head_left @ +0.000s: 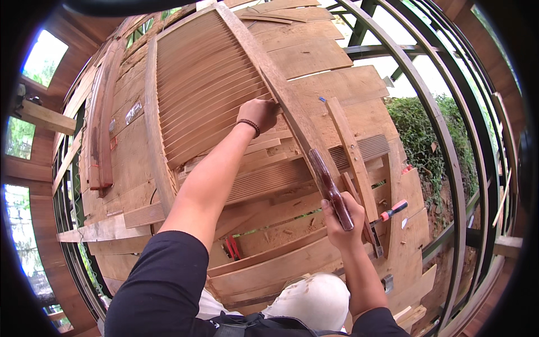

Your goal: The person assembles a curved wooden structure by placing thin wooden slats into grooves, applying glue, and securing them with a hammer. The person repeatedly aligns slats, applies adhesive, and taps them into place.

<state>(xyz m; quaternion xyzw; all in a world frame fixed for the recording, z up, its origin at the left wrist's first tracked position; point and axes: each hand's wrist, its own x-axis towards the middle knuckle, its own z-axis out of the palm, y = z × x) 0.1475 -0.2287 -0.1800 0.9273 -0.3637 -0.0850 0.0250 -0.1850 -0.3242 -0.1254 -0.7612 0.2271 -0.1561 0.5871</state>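
Observation:
A louvred wooden shutter panel (208, 73) with several thin slats lies in front of me, its long right rail (292, 112) running toward me. My left hand (258, 115) is closed in a fist against the inner side of that rail, by the nearer slats. Whatever its fingers hold, if anything, is hidden. My right hand (342, 219) grips the near end of a glossy dark-brown elongated wooden piece (330, 182). This piece lies along the near end of the right rail; its exact kind does not show.
Ribbed boards (258, 182) lie crosswise under the panel. A narrow wooden batten (351, 151) and a clamp with a red-and-black handle (393, 210) sit to the right. Dark timber beams (101, 123) lie left. Gaps show between the rough planks (320, 56); metal framing (443, 129) stands right.

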